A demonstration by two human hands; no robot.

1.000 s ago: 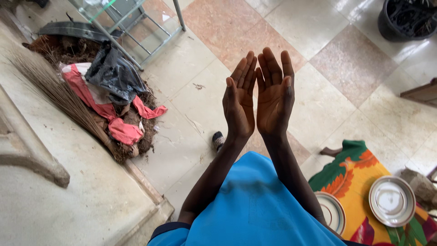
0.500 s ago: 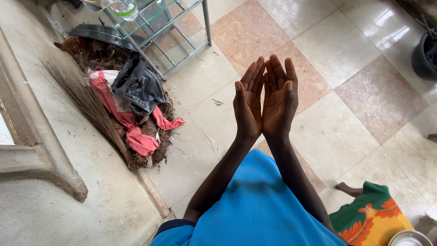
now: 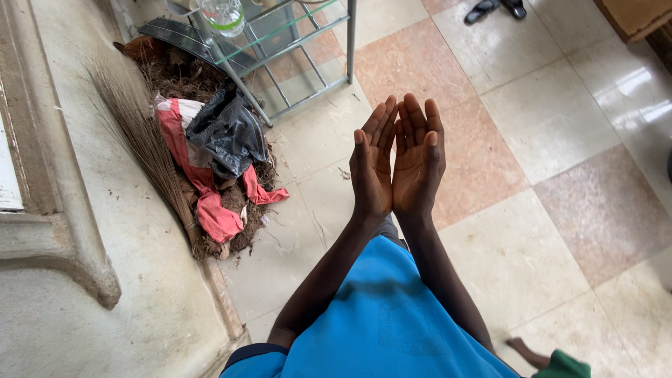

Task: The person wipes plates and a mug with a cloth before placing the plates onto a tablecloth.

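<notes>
Head view, left to right. Grey concrete ledge (image 3: 84, 210) along the left edge of the tiled floor (image 3: 546, 112). Straw broom (image 3: 143, 143) lying beside the ledge, bristles toward the far end. Just right of it, heap of dry sweepings (image 3: 241, 210) with red cloth (image 3: 210, 210) and black plastic bag (image 3: 227, 129) on top. Metal and glass rack (image 3: 301, 42) at the far left corner of the floor, clear bottle (image 3: 222, 14) on its shelf. Left hand (image 3: 371, 164) and right hand (image 3: 418, 157) raised mid-floor, edges touching, palms up and cupped, fingers spread straight, holding nothing. Blue shirt (image 3: 378, 315) below. Pair of dark sandals (image 3: 495, 8) at the far edge.
</notes>
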